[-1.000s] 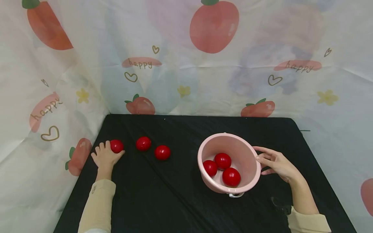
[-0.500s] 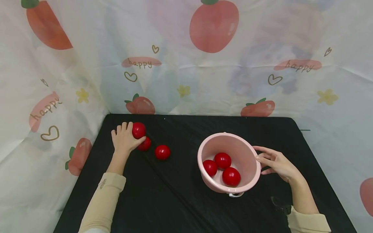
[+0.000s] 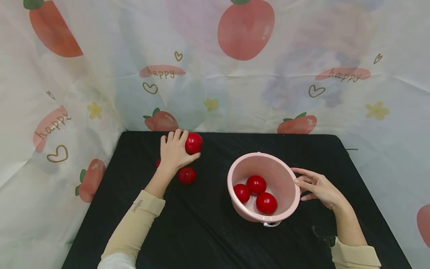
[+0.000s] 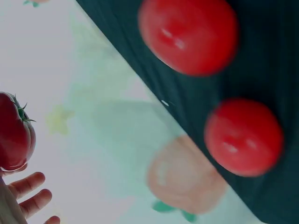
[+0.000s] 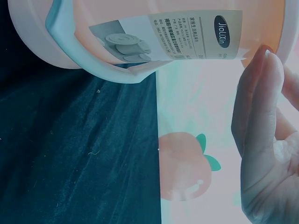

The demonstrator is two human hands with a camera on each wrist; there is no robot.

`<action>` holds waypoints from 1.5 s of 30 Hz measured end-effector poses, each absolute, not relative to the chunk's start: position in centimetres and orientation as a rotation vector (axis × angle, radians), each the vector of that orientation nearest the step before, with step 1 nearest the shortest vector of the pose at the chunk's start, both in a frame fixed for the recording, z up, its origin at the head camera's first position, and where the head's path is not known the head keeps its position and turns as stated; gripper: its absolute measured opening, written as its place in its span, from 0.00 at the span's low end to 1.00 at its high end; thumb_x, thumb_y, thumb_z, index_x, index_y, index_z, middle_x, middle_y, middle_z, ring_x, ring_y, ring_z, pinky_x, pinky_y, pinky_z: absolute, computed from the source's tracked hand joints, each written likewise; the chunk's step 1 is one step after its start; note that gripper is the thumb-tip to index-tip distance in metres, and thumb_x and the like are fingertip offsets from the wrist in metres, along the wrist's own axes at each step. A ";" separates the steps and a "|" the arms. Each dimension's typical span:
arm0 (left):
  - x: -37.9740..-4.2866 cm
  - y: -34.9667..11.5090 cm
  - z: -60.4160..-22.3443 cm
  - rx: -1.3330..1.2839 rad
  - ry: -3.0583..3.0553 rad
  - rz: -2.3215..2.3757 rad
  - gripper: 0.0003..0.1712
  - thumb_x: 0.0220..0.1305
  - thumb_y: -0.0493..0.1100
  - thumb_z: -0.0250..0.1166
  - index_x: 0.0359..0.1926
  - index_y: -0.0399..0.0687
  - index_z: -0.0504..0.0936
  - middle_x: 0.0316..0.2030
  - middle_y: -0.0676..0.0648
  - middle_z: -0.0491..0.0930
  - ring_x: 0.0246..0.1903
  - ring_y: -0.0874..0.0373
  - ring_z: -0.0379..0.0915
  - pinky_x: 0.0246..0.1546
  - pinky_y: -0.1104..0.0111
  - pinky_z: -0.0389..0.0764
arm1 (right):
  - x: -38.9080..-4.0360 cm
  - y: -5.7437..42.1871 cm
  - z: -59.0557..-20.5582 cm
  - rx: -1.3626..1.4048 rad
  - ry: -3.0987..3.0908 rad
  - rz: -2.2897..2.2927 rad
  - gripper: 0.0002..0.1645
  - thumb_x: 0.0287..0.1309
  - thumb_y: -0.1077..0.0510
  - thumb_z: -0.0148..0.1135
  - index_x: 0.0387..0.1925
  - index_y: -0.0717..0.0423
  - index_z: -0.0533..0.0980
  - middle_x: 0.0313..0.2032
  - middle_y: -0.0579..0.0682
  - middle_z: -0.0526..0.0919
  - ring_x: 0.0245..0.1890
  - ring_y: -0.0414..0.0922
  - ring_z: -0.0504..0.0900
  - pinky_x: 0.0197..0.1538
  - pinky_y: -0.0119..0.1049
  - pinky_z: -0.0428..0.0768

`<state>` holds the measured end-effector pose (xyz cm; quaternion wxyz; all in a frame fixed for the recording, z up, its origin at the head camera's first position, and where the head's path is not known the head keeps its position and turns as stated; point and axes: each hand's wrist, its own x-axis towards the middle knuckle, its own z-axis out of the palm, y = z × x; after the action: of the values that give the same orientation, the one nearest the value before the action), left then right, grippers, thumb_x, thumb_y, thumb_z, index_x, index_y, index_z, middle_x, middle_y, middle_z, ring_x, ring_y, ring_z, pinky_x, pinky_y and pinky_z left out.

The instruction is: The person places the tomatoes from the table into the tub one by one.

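Note:
My left hand [image 3: 174, 152] holds a red tomato [image 3: 194, 143] above the far part of the table, its thumb along the near side. In the left wrist view the tomato's [image 4: 15, 133] green calyx shows beside the fingers. Under that hand lie two more tomatoes: one [image 3: 186, 175] in plain sight, the other [image 3: 158, 163] mostly hidden by the wrist. A pink bucket [image 3: 231, 168] stands to the right with three tomatoes [image 3: 256, 185] inside. My right hand [image 3: 317, 188] grips the bucket at its right rim, thumb at the edge and fingers against the outer wall.
Black cloth covers the table [image 3: 208, 239]. A light curtain [image 3: 215, 86] printed with fruit hangs close behind and at the left. The bucket's white handle [image 3: 272, 224] hangs at its near side, and a paper label [image 5: 187, 37] is stuck to its wall.
My left hand has taken hold of the leftmost tomato, lifted it, and carried it rightward over the other two loose ones. The right hand and bucket have stayed in place.

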<state>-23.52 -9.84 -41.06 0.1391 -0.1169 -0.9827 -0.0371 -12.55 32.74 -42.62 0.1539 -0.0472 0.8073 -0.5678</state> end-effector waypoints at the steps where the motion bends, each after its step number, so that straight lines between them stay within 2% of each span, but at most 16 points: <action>1: -23.4 -9.1 -40.9 -0.360 -2.834 -0.103 0.44 0.43 0.68 0.61 0.58 0.49 0.65 0.52 0.44 0.67 0.51 0.48 0.61 0.51 0.51 0.62 | -12.5 32.8 -42.6 -0.137 2.314 -1.630 0.29 0.61 0.59 0.54 0.61 0.66 0.59 0.35 0.40 0.83 0.29 0.45 0.82 0.30 0.42 0.81; 11: -22.1 -2.5 -40.0 -0.605 -2.740 -0.083 0.42 0.42 0.70 0.58 0.56 0.54 0.66 0.52 0.49 0.68 0.51 0.53 0.61 0.52 0.55 0.63 | -12.5 32.7 -42.6 -0.148 2.310 -1.641 0.28 0.62 0.59 0.54 0.61 0.64 0.61 0.36 0.39 0.83 0.29 0.44 0.82 0.30 0.42 0.81; 18: -21.0 0.9 -40.4 -0.754 -2.726 -0.037 0.43 0.41 0.71 0.60 0.56 0.56 0.65 0.51 0.51 0.68 0.51 0.56 0.62 0.52 0.57 0.65 | -12.5 32.6 -42.6 -0.149 2.307 -1.642 0.28 0.62 0.59 0.54 0.61 0.65 0.60 0.37 0.39 0.83 0.29 0.45 0.82 0.30 0.42 0.81; 25: -20.0 3.8 -40.5 -0.861 -2.723 -0.004 0.42 0.41 0.72 0.59 0.57 0.59 0.65 0.52 0.53 0.67 0.51 0.58 0.61 0.51 0.60 0.64 | -12.5 32.7 -42.6 -0.149 2.306 -1.641 0.28 0.62 0.59 0.54 0.61 0.64 0.61 0.37 0.39 0.83 0.29 0.45 0.82 0.30 0.42 0.81; 35: -18.7 7.4 -41.7 -1.056 -2.734 0.115 0.45 0.40 0.74 0.59 0.58 0.61 0.62 0.53 0.55 0.65 0.53 0.60 0.59 0.54 0.60 0.64 | -12.5 32.8 -42.7 -0.169 2.307 -1.646 0.28 0.62 0.60 0.53 0.61 0.65 0.60 0.37 0.38 0.83 0.30 0.45 0.82 0.30 0.43 0.81; 40: -18.1 8.7 -42.6 -1.149 -2.723 0.189 0.46 0.41 0.75 0.58 0.60 0.61 0.61 0.57 0.55 0.63 0.57 0.59 0.56 0.58 0.59 0.62 | -12.6 32.8 -42.8 -0.157 2.304 -1.642 0.28 0.62 0.59 0.53 0.61 0.64 0.60 0.37 0.37 0.83 0.30 0.45 0.82 0.30 0.42 0.81; 45: -18.1 9.9 -43.4 -1.192 -2.718 0.286 0.47 0.42 0.76 0.55 0.62 0.63 0.59 0.58 0.55 0.62 0.57 0.60 0.55 0.58 0.60 0.60 | -12.6 32.9 -42.9 -0.147 2.305 -1.636 0.28 0.62 0.59 0.53 0.61 0.64 0.60 0.37 0.37 0.82 0.30 0.46 0.82 0.31 0.43 0.81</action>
<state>-18.06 9.87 -43.44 0.0798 -0.3983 -0.9087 0.0956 -12.61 32.87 -42.91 0.1551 -0.0514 0.8044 -0.5711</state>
